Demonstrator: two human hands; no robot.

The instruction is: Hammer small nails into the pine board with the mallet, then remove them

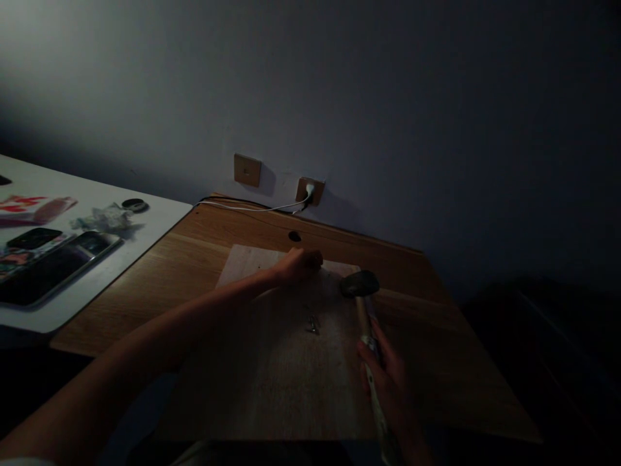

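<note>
My right hand point(388, 372) is wrapped round the handle of a hammer point(359, 283), whose dark head is raised at the right side of a pale wooden board point(291, 388). Over the far part of that board, my left hand point(297, 265) has its fingers closed together; anything between them is too dark and small to make out. Several small metal pieces point(313, 325), perhaps nails or screws, lie on the middle of the board, between my hands and nearer to me.
Beneath the board is a brown wooden table point(412, 323) set against a wall. A plug with a white cable point(262, 208) sits in a wall socket point(310, 191). On the left, a white table point(155, 220) bears a phone-like dark device point(53, 272), a crumpled plastic bag point(109, 219) and other items.
</note>
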